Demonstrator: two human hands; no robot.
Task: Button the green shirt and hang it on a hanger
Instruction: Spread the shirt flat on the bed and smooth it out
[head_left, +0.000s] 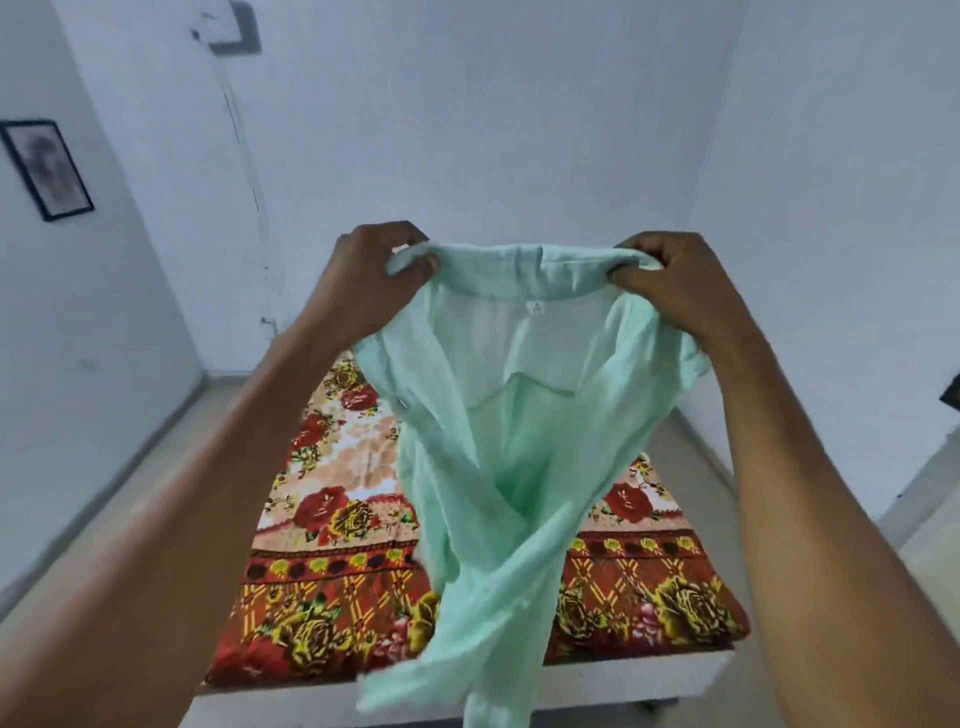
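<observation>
A person stands at the foot of a bed, arms raised, holding up a pale green shirt (498, 415) by its collar. The left hand (363, 280) pinches the collar's left end, fingers and thumb curled round the cloth; the right hand (675, 280) grips the right end the same way, knuckles bent over the bunched fabric. The shirt hangs open in the air between the two hands, its inside and a small white label (536, 308) facing the wearer of the camera, its front panels falling loose and twisted toward the bed. Beneath it lies a floral bedspread (322, 587) in red, yellow and cream. White walls close the room; a dark-framed picture (47, 169) hangs on the left wall
</observation>
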